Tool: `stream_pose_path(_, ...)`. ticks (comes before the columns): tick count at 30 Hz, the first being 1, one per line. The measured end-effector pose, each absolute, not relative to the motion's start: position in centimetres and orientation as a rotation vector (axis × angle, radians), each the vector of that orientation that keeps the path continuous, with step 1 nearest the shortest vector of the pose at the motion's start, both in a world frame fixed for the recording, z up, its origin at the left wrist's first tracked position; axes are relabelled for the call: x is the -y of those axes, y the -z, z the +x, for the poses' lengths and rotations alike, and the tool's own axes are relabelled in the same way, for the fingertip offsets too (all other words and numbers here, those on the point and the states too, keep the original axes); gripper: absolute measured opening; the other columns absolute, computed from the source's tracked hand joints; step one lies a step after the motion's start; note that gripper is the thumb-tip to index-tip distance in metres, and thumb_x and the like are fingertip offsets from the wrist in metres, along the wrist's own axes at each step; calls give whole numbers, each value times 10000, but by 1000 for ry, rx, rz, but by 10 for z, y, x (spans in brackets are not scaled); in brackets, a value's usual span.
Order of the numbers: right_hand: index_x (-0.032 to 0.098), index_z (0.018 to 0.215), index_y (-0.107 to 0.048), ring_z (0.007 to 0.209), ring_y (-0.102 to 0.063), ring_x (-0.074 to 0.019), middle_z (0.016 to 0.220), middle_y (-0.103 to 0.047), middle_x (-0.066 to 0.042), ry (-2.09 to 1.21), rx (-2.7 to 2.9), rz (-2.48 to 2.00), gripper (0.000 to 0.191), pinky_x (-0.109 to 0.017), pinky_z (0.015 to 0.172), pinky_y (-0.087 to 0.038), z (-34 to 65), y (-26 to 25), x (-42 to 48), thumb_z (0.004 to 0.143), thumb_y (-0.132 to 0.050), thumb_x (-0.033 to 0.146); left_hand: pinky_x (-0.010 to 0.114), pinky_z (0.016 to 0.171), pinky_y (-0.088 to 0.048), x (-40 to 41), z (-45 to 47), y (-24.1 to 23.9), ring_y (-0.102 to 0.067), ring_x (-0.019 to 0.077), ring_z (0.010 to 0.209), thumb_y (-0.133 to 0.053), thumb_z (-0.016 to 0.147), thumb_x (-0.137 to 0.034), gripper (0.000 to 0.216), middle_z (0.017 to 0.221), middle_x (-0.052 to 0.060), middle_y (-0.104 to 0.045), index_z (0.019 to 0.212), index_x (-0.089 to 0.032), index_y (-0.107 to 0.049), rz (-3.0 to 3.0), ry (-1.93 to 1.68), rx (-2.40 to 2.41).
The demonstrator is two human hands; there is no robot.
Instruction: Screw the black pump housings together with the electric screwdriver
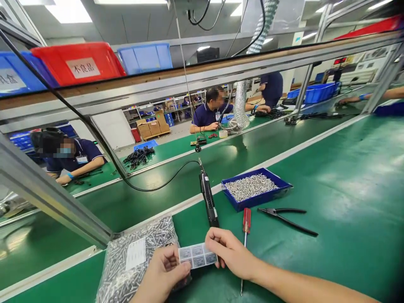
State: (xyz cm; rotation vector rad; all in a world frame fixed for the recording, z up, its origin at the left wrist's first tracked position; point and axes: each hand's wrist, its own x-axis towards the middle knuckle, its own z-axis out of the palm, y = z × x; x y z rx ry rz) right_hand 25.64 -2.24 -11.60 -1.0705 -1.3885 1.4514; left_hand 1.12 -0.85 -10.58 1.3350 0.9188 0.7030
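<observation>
Between my two hands is a small sheet of labels (pixel 198 255), pale, with several grey printed rectangles in two rows. My left hand (pixel 166 269) pinches its left end, thumb on the front. At the right end, my right hand (pixel 232 252) grips the upper corner with thumb and fingers closed. Left of the sheet, partly behind my left hand, lies a clear bag of metal screws (pixel 158 231) with a white paper label (pixel 136 253). A black electric screwdriver (pixel 208 198) hangs on a cable just beyond my right hand. A red-handled screwdriver (pixel 246 221) lies beside that hand, its shaft partly hidden.
A blue tray of small metal pins or screws (pixel 232 200) and black-handled pliers (pixel 277 213) are on the green bench (pixel 347 176). A metal post (pixel 57 198) rises at left. Bins (pixel 110 63) stand on the overhead shelf. Co-workers sit across the conveyor (pixel 176 168).
</observation>
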Motion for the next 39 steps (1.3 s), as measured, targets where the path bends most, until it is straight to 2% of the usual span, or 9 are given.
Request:
stream_pose_path(6, 192, 874, -529, 516, -492, -87, 688, -510, 54, -1449, 1353, -1008, 545, -209, 482, -351, 254, 113, 30, 964, -599, 725, 216, 605, -405, 13, 11, 98, -560, 110, 630, -868, 841, -514, 452, 721, 35, -676, 827, -126, -637, 1300, -674, -894)
stream_pose_path(12, 189, 873, -529, 525, -474, -90, 675, -497, 56, -1403, 1386, -1019, 583, -219, 491, -345, 255, 111, 31, 967, -580, 763, 205, 615, -435, 14, 12, 91, -589, 105, 636, -826, 896, -509, 430, 735, 36, -688, 866, -122, -641, 1287, -693, -883)
stream_pose_path(17, 186, 894, -548, 539, -473, -94, 694, -514, 47, -1406, 1368, -1015, 542, -225, 498, -358, 255, 114, 30, 983, -606, 718, 226, 640, -475, 15, 11, 87, -615, 126, 660, -823, 892, -520, 445, 743, 41, -696, 842, -133, -611, 1301, -668, -913)
stream_pose_path(22, 173, 927, -599, 550, -474, -98, 694, -531, 33, -1368, 1349, -1000, 495, -233, 509, -363, 253, 117, 32, 1008, -618, 660, 216, 609, -434, 16, 11, 83, -565, 111, 616, -839, 865, -523, 475, 674, 14, -653, 771, -148, -564, 1313, -648, -908)
stream_pose_path(26, 181, 1091, -607, 548, -486, -99, 747, -563, 28, -1362, 1292, -985, 463, -235, 506, -377, 253, 119, 32, 997, -658, 632, 219, 602, -421, 17, 12, 83, -568, 118, 610, -851, 840, -537, 490, 657, 18, -648, 747, -151, -563, 1327, -643, -931)
stream_pose_path(29, 200, 1176, -585, 616, -541, -122, 853, -597, -2, -1310, 1256, -976, 463, -244, 528, -436, 254, 121, 30, 987, -685, 611, 222, 598, -422, 16, 12, 83, -567, 121, 607, -845, 842, -546, 491, 660, 22, -652, 744, -154, -566, 1328, -644, -931)
stream_pose_path(34, 194, 1117, -681, 655, -572, -147, 824, -611, -22, -1207, 1383, -994, 368, -279, 587, -474, 256, 124, 29, 1030, -647, 549, 220, 593, -420, 17, 13, 85, -569, 121, 611, -834, 857, -544, 475, 680, 19, -661, 761, -164, -564, 1316, -658, -930)
stream_pose_path(39, 217, 1096, -747, 737, -589, -164, 916, -633, -41, -1059, 1495, -1012, 291, -289, 635, -466, 261, 122, 29, 1028, -668, 488, 226, 606, -425, 18, 14, 84, -579, 128, 623, -832, 853, -558, 488, 690, 23, -654, 776, -160, -560, 1309, -663, -931)
